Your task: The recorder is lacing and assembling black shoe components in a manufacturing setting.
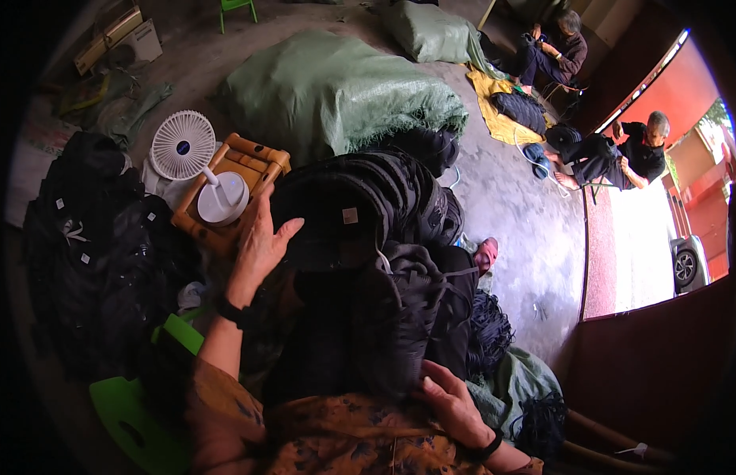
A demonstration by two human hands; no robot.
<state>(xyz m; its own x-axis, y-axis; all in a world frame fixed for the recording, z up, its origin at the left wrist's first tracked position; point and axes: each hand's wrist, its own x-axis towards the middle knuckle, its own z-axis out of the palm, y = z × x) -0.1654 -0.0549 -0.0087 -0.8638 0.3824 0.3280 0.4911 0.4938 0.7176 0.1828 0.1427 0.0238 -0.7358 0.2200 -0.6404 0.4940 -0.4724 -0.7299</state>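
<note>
On the lap (453,305): black fabric piece (396,332), black stack (419,194) just beyond.
Left hand (265,235): raised, thumb spread from fingers, nothing visibly held.
Right hand (457,405): low, fingers bent at the piece's lower edge; cannot tell whether gripping.
Tag (350,215): pale, square, on the stack, too small to read.
Floor (534,265): grey, green-sheeted heap (328,87) ahead.

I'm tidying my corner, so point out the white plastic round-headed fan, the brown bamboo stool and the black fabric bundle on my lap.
White plastic fan (184,144): head view, middle of its round grille.
Brown bamboo stool (258,149): head view, far rail.
Black fabric bundle (398,318): head view, middle.
</note>
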